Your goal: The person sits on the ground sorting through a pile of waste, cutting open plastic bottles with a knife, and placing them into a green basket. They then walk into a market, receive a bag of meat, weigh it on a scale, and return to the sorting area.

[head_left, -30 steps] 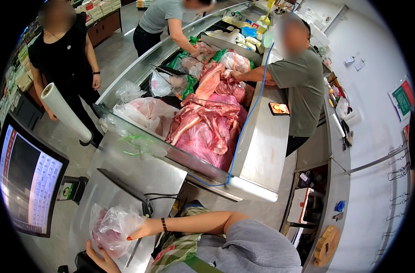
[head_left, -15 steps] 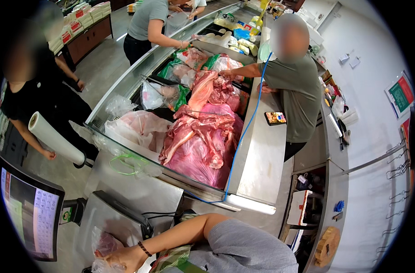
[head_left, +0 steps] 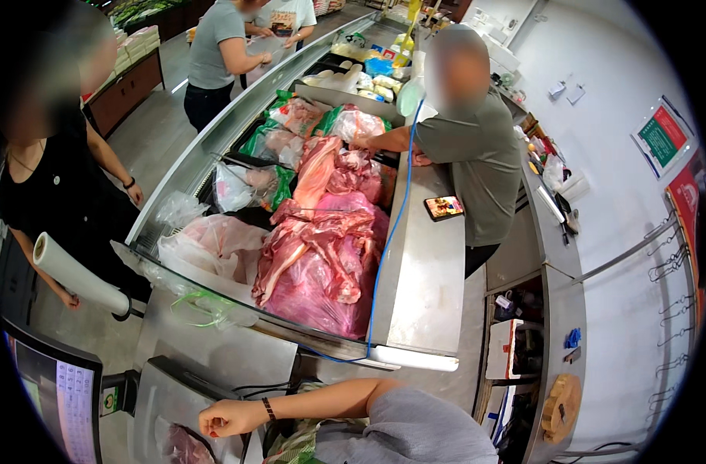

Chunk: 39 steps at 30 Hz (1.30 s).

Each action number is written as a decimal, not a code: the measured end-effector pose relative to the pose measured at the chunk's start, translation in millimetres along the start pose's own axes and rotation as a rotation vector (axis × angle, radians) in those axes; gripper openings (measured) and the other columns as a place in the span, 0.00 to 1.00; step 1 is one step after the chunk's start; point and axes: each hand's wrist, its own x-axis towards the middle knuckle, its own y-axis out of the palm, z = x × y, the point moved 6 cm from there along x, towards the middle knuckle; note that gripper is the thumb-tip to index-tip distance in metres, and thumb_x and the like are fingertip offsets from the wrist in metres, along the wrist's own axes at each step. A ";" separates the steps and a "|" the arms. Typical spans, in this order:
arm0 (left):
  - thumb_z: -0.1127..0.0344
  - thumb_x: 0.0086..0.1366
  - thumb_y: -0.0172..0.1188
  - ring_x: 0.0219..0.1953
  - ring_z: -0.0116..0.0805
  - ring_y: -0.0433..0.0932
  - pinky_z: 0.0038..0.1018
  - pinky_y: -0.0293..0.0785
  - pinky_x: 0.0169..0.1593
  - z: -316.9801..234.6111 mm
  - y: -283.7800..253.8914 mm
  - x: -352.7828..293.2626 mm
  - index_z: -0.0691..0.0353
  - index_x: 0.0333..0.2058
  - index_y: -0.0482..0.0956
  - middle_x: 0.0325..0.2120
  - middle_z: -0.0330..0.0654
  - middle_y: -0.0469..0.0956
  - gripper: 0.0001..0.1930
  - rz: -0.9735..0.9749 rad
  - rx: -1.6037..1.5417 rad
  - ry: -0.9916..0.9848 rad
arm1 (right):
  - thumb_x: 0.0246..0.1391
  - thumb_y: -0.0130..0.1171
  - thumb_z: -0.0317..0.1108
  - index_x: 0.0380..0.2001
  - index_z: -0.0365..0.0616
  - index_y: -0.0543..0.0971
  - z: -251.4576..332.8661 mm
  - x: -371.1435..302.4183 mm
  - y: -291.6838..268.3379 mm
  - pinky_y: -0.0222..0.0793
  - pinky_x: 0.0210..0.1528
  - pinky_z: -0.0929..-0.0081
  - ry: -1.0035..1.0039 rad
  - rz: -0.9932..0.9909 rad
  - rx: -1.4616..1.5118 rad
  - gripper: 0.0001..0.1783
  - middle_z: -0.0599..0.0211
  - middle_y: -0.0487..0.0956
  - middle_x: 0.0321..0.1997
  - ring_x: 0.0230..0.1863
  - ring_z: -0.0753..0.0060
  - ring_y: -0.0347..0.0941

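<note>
Plastic-bagged meat [head_left: 186,446] sat on scale [head_left: 165,398] | sealing indeterminable | right hand [head_left: 229,418] hung near, grip curled, contents indeterminable | left hand unseen

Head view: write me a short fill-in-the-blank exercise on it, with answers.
1. The meat near the right hand is in a plastic ____.
2. The dark bracelet circles the right ____.
3. The cord is coloured ____.
4. The phone's screen, either lit or dark, is ____.

Missing words: bag; wrist; blue; lit.
</note>
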 end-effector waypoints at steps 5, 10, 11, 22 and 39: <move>0.41 0.62 0.66 0.19 0.49 0.75 0.38 0.72 0.27 25.6 9.1 -7.7 0.71 0.32 0.83 0.21 0.54 0.80 0.30 0.025 -0.082 -0.026 | 0.57 0.55 0.27 0.39 0.41 0.76 -12.8 -15.1 -5.2 0.70 0.36 0.76 0.057 -0.029 0.099 0.06 0.69 0.78 0.34 0.33 0.78 0.75; 0.48 0.63 0.67 0.23 0.46 0.72 0.43 0.70 0.31 -12.3 -2.4 -3.3 0.73 0.37 0.83 0.26 0.57 0.80 0.26 0.183 -0.348 -0.340 | 0.59 0.52 0.26 0.38 0.39 0.75 -22.9 -20.2 -4.2 0.70 0.34 0.76 0.097 -0.060 0.095 0.05 0.69 0.77 0.31 0.30 0.78 0.74; 0.50 0.64 0.67 0.23 0.44 0.71 0.43 0.70 0.32 -13.8 -5.8 -3.8 0.72 0.41 0.83 0.27 0.56 0.79 0.25 0.154 -0.342 -0.355 | 0.59 0.52 0.26 0.37 0.39 0.75 -23.0 -20.9 -2.0 0.70 0.34 0.76 0.088 -0.056 0.101 0.05 0.69 0.77 0.31 0.30 0.77 0.75; 0.80 0.56 0.50 0.30 0.36 0.68 0.34 0.69 0.36 42.2 -27.2 -22.8 0.64 0.60 0.75 0.31 0.43 0.76 0.30 0.200 -0.495 -0.660 | 0.59 0.52 0.28 0.36 0.40 0.73 -42.9 -20.6 3.7 0.72 0.28 0.72 0.239 -0.064 0.142 0.04 0.64 0.77 0.27 0.25 0.73 0.79; 0.68 0.71 0.51 0.46 0.37 0.72 0.31 0.70 0.51 15.3 -25.0 -30.1 0.68 0.59 0.74 0.50 0.50 0.77 0.20 0.311 -0.464 -0.528 | 0.63 0.52 0.33 0.63 0.35 0.55 -97.7 -20.6 54.2 0.77 0.21 0.71 0.518 0.070 0.208 0.30 0.58 0.75 0.28 0.25 0.67 0.81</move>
